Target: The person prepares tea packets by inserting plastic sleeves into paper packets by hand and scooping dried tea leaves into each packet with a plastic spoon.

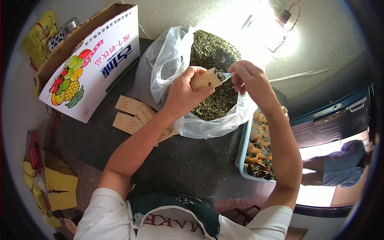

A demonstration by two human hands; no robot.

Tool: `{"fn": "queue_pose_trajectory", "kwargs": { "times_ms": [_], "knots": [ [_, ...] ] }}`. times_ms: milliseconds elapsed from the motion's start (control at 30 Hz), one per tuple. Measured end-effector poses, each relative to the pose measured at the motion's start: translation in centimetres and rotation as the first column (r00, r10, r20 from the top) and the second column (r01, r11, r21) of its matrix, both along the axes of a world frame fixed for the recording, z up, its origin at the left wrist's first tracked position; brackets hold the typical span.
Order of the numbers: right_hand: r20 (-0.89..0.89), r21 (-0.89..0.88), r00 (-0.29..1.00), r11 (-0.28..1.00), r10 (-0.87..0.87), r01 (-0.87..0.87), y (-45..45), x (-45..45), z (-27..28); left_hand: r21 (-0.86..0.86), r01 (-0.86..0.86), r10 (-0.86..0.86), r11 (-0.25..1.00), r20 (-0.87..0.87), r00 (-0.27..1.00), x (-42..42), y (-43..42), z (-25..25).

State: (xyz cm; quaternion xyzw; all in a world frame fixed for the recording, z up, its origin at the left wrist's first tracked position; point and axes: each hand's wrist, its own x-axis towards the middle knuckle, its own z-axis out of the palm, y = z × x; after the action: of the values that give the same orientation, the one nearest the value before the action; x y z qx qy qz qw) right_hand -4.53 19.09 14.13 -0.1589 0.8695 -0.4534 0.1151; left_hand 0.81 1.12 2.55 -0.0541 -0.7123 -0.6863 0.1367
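Note:
My left hand is closed around a small brown paper packet, its mouth turned to the right. Pinched in my right hand is a pale plastic spoon, whose bowl meets the packet's mouth with dark leaves on it. Both hands are above a clear plastic bag full of dried green-brown leaves. To the left of the bag, several flat paper packets lie overlapping on the dark table, partly hidden by my left forearm.
A light blue basket holding many filled packets stands on the right, partly behind my right forearm. At the left is a white printed carton. Yellow packs lie lower left. A bright lamp glares at the back. Another person stands at the doorway.

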Motion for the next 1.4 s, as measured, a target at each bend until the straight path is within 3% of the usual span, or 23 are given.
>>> {"fn": "queue_pose_trajectory", "kwargs": {
  "times_ms": [67, 133, 167, 233, 300, 367, 433, 500, 567, 633, 667, 700, 800, 967, 1167, 1400],
  "knots": [
    [-0.102, 0.058, 0.992, 0.996, 0.077, -0.071, -0.5, 0.6, -0.5, 0.017, -0.015, 0.017, 1.000, -0.094, 0.995, -0.5, 0.2, -0.9],
    [-0.301, 0.181, 0.935, 0.974, 0.189, -0.138, -0.9, 1.5, -0.8, 0.037, -0.026, 0.029, 0.999, -0.073, 0.997, -0.5, 0.3, -0.9],
    [-0.300, 0.182, 0.934, 0.973, 0.191, -0.141, -0.9, 1.9, -0.8, 0.056, -0.036, 0.039, 0.998, -0.049, 0.998, -0.5, 0.4, -0.9],
    [-0.651, 0.274, 0.707, 0.954, 0.277, -0.122, -1.0, 2.6, -0.5, 0.035, -0.055, 0.057, 0.998, -0.055, 0.997, -0.5, 0.4, -0.6],
    [-0.684, 0.249, 0.686, 0.963, 0.247, -0.099, -0.8, 3.0, 0.0, 0.017, -0.075, 0.076, 0.997, -0.061, 0.995, -0.3, 0.2, -0.3],
    [-0.603, 0.151, 0.797, 0.987, 0.045, 0.059, -0.1, 2.8, 0.2, 0.008, -0.034, 0.034, 0.999, -0.030, 0.999, -0.2, 0.0, -0.3],
    [-0.617, 0.159, 0.786, 0.983, 0.028, 0.091, 0.0, 1.4, -0.8, 0.051, -0.015, 0.017, 0.999, -0.038, 0.999, -0.1, 0.0, -0.5],
    [-0.548, 0.377, 0.835, 0.906, 0.050, 0.193, -0.7, 0.0, -2.3, 0.092, 0.009, -0.005, 0.996, -0.046, 0.999, 0.0, 0.0, -0.8],
    [-0.490, 0.434, 0.869, 0.884, 0.071, 0.172, -1.9, -2.3, -5.6, 0.102, -0.003, 0.013, 0.995, -0.097, 0.995, -0.1, -0.1, -1.2],
    [-0.512, 0.299, 0.853, 0.952, 0.100, 0.068, -3.0, -3.3, -8.6, 0.103, 0.010, 0.003, 0.995, -0.124, 0.992, -0.2, -0.1, -1.6],
    [-0.403, 0.178, 0.908, 0.983, 0.111, -0.041, -3.5, -3.9, -9.5, 0.103, 0.022, -0.007, 0.994, -0.149, 0.989, -0.2, -0.3, -1.8],
    [-0.470, 0.106, 0.872, 0.990, 0.134, -0.095, -4.3, -4.5, -10.3, 0.101, 0.016, -0.001, 0.995, -0.148, 0.989, -0.2, -0.4, -1.8],
    [0.022, -0.281, 0.999, 0.959, 0.035, -0.028, -3.9, -5.8, -10.4, 0.108, 0.013, 0.003, 0.994, -0.145, 0.989, -0.1, -0.5, -1.9],
    [0.160, -0.238, 0.987, 0.969, -0.033, 0.071, -2.0, -4.5, -6.9, 0.188, 0.003, 0.031, 0.982, -0.182, 0.983, -0.5, -0.1, -2.4],
    [0.103, -0.243, 0.989, 0.962, -0.102, 0.124, 1.0, -3.1, -3.1, 0.135, -0.039, 0.059, 0.990, -0.146, 0.987, -0.2, -0.1, -1.6],
    [0.092, -0.215, 0.995, 0.974, -0.046, 0.065, 2.2, -1.9, -0.7, 0.113, -0.061, 0.071, 0.992, -0.092, 0.993, -0.4, 0.3, -1.4]
  ]
}}
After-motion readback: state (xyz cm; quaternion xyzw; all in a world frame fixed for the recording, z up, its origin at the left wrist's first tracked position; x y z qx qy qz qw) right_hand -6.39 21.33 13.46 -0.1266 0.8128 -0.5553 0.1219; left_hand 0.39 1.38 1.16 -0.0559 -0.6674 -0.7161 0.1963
